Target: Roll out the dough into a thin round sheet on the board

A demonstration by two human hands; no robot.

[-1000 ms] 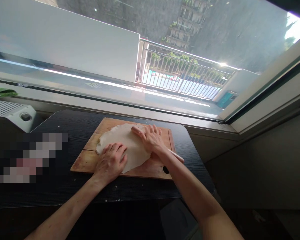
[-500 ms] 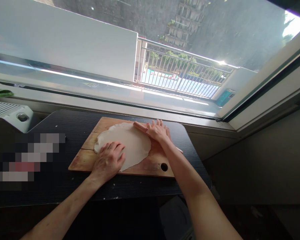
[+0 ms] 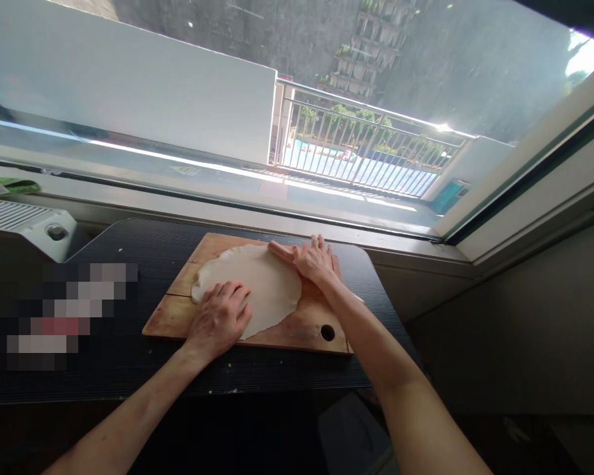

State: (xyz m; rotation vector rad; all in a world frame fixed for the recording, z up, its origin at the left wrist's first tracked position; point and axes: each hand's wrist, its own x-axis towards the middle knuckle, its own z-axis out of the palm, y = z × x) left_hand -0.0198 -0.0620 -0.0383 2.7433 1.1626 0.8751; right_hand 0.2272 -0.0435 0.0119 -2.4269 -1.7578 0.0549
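Cream-coloured dough [image 3: 270, 287], rolled into a broad, thin sheet with an uneven rim, lies flat on the board [image 3: 297, 333], covering most of its middle. The left hand [image 3: 222, 310] rests on the near left part of the sheet, loosely spread, fingers a little bent, with hold of nothing that can be seen; what the palm covers is hidden. The right hand [image 3: 314, 260] lies over the pin [image 3: 280, 251], its fingers stretched out past it rather than wrapped round. Whether the thumb hooks under the wood cannot be told. The pin sits aslant at the dough's far right edge; its far end meets the sheet there, and its near end shows beyond the wrist, past the board's right edge.

Bare wood shows around the sheet, most of it at the near right, where the board has a round hole [image 3: 327, 332]. Under the board is a black table [image 3: 129, 254], with small pale specks in front of the board. A pixelated patch [image 3: 74, 316] hides part of the table's left side. Farther left stands a white slatted box [image 3: 54, 241], with something green [image 3: 10, 187] behind it. Beyond the window, a metal railing [image 3: 366, 142] catches the sun.
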